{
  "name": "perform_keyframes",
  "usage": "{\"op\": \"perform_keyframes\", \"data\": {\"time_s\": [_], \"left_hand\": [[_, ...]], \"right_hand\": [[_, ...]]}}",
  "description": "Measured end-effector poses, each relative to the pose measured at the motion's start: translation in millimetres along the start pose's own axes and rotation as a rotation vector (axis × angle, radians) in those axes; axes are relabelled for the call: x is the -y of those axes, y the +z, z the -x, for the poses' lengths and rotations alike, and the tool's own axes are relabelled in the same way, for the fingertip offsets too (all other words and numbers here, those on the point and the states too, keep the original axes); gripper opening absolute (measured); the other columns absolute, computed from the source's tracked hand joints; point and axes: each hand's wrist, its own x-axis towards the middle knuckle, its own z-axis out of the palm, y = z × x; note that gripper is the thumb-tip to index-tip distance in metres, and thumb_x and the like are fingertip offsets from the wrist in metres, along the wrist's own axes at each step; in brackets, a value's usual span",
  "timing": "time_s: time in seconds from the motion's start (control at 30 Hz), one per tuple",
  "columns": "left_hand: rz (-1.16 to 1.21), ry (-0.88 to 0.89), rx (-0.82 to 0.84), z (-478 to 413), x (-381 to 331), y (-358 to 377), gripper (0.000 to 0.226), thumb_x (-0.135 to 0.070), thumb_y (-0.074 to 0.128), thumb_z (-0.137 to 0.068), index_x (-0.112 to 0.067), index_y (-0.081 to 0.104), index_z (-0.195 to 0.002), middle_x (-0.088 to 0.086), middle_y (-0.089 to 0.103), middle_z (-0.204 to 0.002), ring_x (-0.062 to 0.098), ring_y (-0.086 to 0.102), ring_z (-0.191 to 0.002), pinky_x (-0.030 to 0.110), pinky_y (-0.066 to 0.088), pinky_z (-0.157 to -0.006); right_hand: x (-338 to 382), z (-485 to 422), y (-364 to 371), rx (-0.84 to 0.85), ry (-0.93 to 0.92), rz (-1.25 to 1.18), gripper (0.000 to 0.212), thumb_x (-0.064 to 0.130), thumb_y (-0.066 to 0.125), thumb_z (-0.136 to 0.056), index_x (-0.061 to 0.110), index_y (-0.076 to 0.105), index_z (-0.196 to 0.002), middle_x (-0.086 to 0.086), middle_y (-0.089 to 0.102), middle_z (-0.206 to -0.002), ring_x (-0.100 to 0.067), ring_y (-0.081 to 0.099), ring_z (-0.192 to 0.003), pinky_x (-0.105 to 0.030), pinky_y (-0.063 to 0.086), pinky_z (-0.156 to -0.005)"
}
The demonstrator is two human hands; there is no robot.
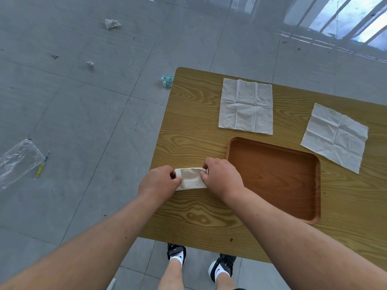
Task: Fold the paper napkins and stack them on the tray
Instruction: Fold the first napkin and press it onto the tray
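Hands at work on folded napkin [189, 178], low over near-left part of wooden table [199, 216], just left of brown tray [276, 181]. Left hand [158, 181] pinching napkin's left end between thumb and curled fingers; right hand [222, 177] pinching right end the same way, both closed tight on the paper and holding nothing else. Napkin already down to a small, thick rectangle, whether touching the wood or held just above it impossible to tell. No napkin stacked on tray yet. Judged at risk from here: thin paper tearing or creasing askew if pulled too hard between the two pinches; layers springing open on release without a firm press along the fold; loose bundle unfolding on the short carry rightward to the tray. Two more sheets waiting flat and unfolded: far napkin [246, 106] just beyond the tray, right napkin [335, 138] lying at an angle toward the table's right side, both well apart from the hands. Nothing lying between hands and tray to block the transfer, only the right forearm crossing the tray's near rim. Off the table, on grey tiled floor to the left: clear plastic bag [16, 160], crumpled paper scrap [112, 23] far off, teal wrapper [167, 81] beside the table's far-left corner.
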Motion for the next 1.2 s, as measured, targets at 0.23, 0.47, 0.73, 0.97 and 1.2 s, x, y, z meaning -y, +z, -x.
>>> {"op": "perform_keyframes", "data": {"time_s": [0.23, 0.47, 0.73, 0.97, 1.2], "left_hand": [[-0.055, -0.017, -0.036, 1.0, 3.3, -0.9, 0.028, -0.056, 0.069, -0.084, -0.032, 0.054, -0.082, -0.013, 0.060, -0.078, 0.010, 0.057, -0.072, 0.033, 0.051, -0.060], [-0.012, 0.029, -0.060, -0.6, 5.7, -2.5, 0.046, -0.061, 0.071, -0.081, -0.035, 0.044, -0.107, -0.013, 0.056, -0.089, 0.014, 0.059, -0.080, 0.033, 0.050, -0.060], [-0.041, 0.059, -0.020, -7.3, 0.3, -6.0, 0.024, -0.049, 0.067, -0.089, -0.033, 0.058, -0.104, -0.011, 0.058, -0.106, 0.015, 0.058, -0.091, 0.035, 0.052, -0.071], [0.038, 0.039, 0.008, -6.6, -6.3, -10.0, 0.013, -0.042, 0.063, -0.088, -0.032, 0.057, -0.084, -0.011, 0.060, -0.089, 0.010, 0.056, -0.080, 0.032, 0.047, -0.061], [0.614, -0.165, 0.085, -3.8, -15.4, -11.9, 0.009, -0.022, 0.071, -0.082, -0.017, 0.063, -0.084, -0.001, 0.071, -0.069, 0.012, 0.068, -0.056, 0.032, 0.055, -0.054]], "right_hand": [[1.5, -3.9, 1.5, -0.084, -0.032, 0.093, 0.020, 0.043, 0.058, -0.097, 0.023, 0.057, -0.098, 0.004, 0.065, -0.096, -0.021, 0.057, -0.089, -0.037, 0.049, -0.079], [0.0, -4.4, -0.3, -0.145, 0.021, 0.142, 0.030, 0.052, 0.058, -0.097, 0.022, 0.056, -0.101, 0.003, 0.064, -0.096, -0.022, 0.058, -0.091, -0.039, 0.051, -0.081], [-7.4, 1.6, 7.6, -0.140, 0.018, 0.270, 0.033, 0.052, 0.048, -0.100, 0.023, 0.063, -0.094, 0.002, 0.066, -0.094, -0.021, 0.056, -0.087, -0.036, 0.044, -0.077], [0.6, 6.3, 4.1, -0.120, 0.065, 0.091, 0.029, 0.045, 0.048, -0.100, 0.020, 0.063, -0.098, 0.002, 0.063, -0.095, -0.020, 0.054, -0.088, -0.037, 0.048, -0.079], [11.3, 44.2, 4.5, -0.017, 0.205, -0.192, 0.054, 0.054, 0.046, -0.100, 0.018, 0.058, -0.062, 0.003, 0.059, -0.057, -0.015, 0.053, -0.051, -0.042, 0.046, -0.051]]}}
